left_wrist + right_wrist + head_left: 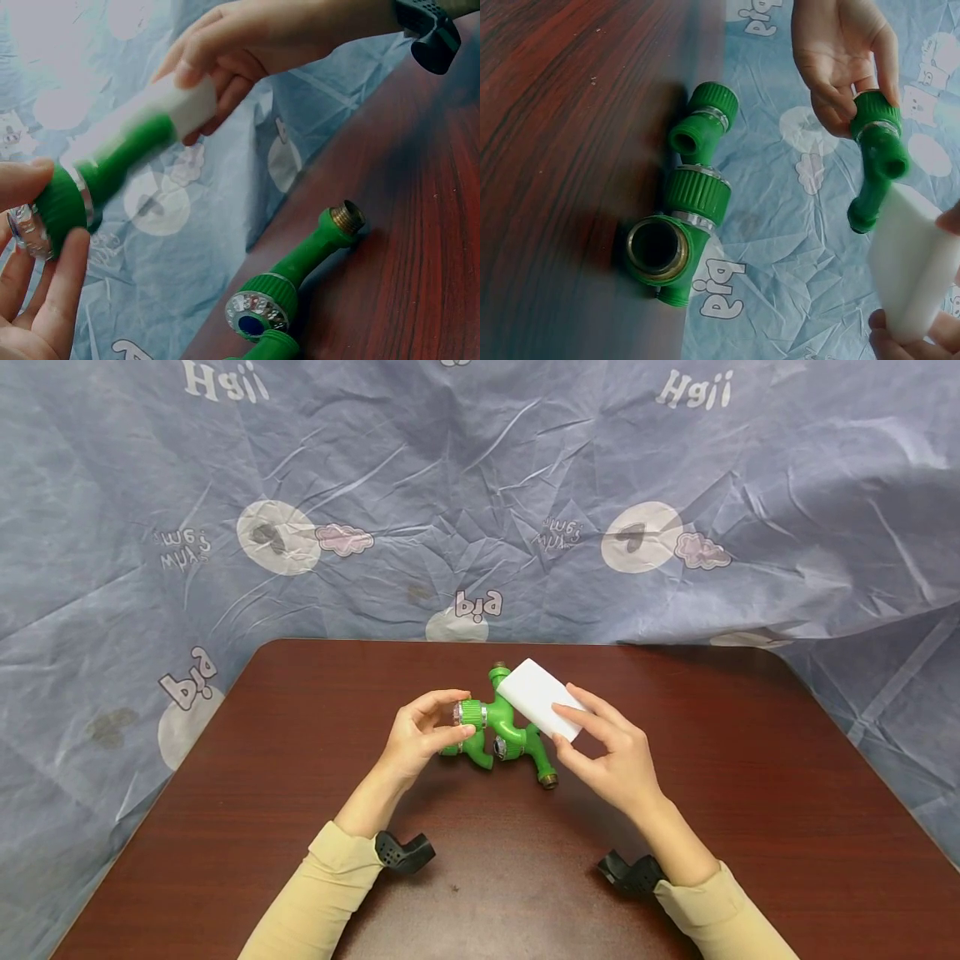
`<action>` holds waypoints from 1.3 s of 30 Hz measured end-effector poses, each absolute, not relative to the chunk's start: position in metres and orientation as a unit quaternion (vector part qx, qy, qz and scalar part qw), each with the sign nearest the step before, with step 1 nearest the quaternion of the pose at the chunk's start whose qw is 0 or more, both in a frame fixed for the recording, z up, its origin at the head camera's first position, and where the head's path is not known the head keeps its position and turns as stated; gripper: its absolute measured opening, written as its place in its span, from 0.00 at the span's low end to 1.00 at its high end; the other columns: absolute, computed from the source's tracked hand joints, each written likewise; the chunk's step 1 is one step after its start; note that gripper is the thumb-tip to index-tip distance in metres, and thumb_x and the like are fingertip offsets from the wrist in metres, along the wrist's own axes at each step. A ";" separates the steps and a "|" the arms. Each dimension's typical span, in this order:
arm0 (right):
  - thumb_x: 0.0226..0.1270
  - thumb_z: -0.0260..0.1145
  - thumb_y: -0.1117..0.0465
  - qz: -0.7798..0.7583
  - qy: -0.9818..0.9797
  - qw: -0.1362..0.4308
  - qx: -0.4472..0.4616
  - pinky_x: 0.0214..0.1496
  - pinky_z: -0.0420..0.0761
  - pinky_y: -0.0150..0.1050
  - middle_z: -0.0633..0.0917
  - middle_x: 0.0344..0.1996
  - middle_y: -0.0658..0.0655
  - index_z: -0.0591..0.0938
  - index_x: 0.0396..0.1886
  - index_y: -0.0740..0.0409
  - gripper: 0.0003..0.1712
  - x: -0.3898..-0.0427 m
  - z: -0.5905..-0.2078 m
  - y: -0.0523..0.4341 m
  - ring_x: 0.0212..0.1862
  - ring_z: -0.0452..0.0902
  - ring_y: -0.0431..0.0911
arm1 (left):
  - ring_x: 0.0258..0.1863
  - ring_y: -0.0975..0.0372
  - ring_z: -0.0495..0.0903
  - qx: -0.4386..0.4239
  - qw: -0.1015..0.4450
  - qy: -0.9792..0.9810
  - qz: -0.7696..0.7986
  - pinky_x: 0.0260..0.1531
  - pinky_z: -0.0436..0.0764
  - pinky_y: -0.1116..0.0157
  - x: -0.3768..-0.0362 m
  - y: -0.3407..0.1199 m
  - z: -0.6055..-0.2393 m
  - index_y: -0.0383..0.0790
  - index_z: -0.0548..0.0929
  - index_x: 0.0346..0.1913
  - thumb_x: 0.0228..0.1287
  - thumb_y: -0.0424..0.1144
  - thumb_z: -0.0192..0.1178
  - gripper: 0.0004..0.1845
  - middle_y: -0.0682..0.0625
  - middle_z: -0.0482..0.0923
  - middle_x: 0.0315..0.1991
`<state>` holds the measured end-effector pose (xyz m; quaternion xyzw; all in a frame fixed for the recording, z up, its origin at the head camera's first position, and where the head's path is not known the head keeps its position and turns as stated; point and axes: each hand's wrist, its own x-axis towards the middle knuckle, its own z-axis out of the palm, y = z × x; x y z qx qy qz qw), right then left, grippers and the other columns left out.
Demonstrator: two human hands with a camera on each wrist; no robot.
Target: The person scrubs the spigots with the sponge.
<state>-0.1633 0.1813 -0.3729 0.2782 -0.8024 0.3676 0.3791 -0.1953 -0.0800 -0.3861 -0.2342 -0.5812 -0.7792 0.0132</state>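
My left hand (412,733) pinches the ribbed knob of a green faucet (504,717) between thumb and fingers, holding it above the table. My right hand (618,758) grips one end of a white rectangular sponge (534,695). In the right wrist view the sponge (909,259) is close by the spout of the held faucet (876,161); whether they touch I cannot tell. The left wrist view has the sponge (193,105) alongside the faucet's body, slightly blurred.
Two more green faucets lie on the brown table (300,793) under the hands: one faucet (534,752) with a threaded brass end, another faucet (480,750) to its left. A wrinkled blue printed cloth (420,485) hangs behind the table.
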 end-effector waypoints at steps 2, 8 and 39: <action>0.45 0.69 0.65 0.355 -0.815 0.366 0.275 0.48 0.71 0.22 0.81 0.51 0.57 0.87 0.42 0.55 0.19 -0.163 -0.373 0.181 0.45 0.81 0.52 | 0.41 0.62 0.78 -0.229 0.019 -0.585 -0.778 0.35 0.79 0.71 -0.195 -0.081 -0.386 0.23 0.75 0.52 0.47 0.19 0.64 0.24 0.51 0.80 0.46; 0.48 0.68 0.61 0.329 -0.825 0.356 0.289 0.47 0.73 0.25 0.81 0.52 0.57 0.87 0.43 0.53 0.18 -0.162 -0.374 0.181 0.47 0.80 0.51 | 0.41 0.62 0.79 -0.224 0.021 -0.581 -0.783 0.34 0.80 0.70 -0.194 -0.081 -0.384 0.24 0.75 0.52 0.46 0.18 0.64 0.25 0.50 0.80 0.45; 0.48 0.67 0.58 0.239 -0.850 0.347 0.315 0.37 0.79 0.46 0.79 0.55 0.59 0.86 0.43 0.52 0.18 -0.161 -0.383 0.173 0.47 0.80 0.52 | 0.38 0.62 0.79 -0.243 0.055 -0.625 -0.740 0.41 0.78 0.68 -0.194 -0.076 -0.386 0.23 0.79 0.48 0.39 0.17 0.68 0.26 0.43 0.82 0.42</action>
